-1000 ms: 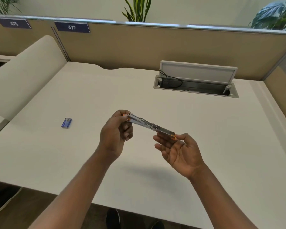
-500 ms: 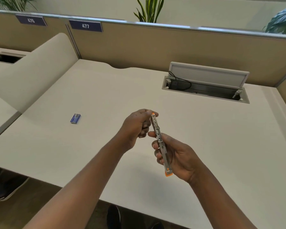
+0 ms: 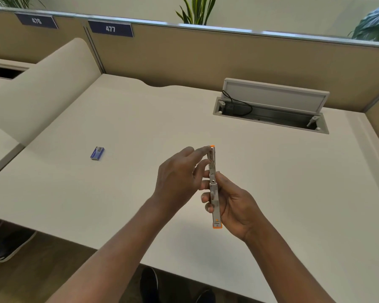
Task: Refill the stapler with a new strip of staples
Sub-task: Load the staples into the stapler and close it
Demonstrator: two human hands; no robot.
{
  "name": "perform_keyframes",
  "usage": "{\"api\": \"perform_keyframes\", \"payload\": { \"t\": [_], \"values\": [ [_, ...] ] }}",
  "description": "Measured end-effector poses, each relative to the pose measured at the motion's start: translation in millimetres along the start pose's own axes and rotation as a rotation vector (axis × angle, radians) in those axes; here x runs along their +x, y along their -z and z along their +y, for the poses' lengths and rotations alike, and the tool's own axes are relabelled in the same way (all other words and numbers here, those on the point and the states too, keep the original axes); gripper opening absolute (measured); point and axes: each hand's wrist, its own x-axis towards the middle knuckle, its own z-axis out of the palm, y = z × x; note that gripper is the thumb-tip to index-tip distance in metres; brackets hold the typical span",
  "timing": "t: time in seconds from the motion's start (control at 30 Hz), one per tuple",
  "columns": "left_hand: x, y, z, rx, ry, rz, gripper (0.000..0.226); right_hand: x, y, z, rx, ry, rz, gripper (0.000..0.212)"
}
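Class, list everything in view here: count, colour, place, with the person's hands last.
slim silver metal stapler with orange ends: one, silver and orange, held above desk
small blue box: one, blue, desk's left
cream desk: one, cream, below hands
grey-lidded cable hatch: one, grey, open, desk's far right
navy number plates: two, navy, partition top
green leafy plants: three, green, behind partition
left hand: one, touches stapler's top
right hand: one, grips stapler's lower half

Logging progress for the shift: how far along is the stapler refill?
Done: the stapler is off the desk, gripped in the right hand. In hand: fingers of the left hand touch its far orange end. Left: the blue staple box lies apart on the desk, and no strip shows in either hand, so loading remains.
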Motion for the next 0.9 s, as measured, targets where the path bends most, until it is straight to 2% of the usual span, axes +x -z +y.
{"api": "perform_keyframes", "payload": {
  "t": [0.23,0.5,0.67,0.9],
  "values": [
    [-0.8,0.7,7.7,0.067,-0.118,0.019,0.03,2.0,-4.4,-4.3,-0.007,0.022,0.05,0.021],
    [2.9,6.3,21.5,-0.023,-0.025,0.027,0.034,3.8,-7.2,-11.1,-0.026,0.044,0.045,0.02],
    [3.7,3.4,23.1,-0.104,0.071,-0.069,0.025,4.3,-9.0,-8.8,-0.052,0.078,0.096,0.025],
    [-0.6,-2.0,24.1,-0.251,0.107,-0.145,0.006,2.0,-17.5,-4.5,-0.063,0.13,0.252,0.04]
  ]
}}
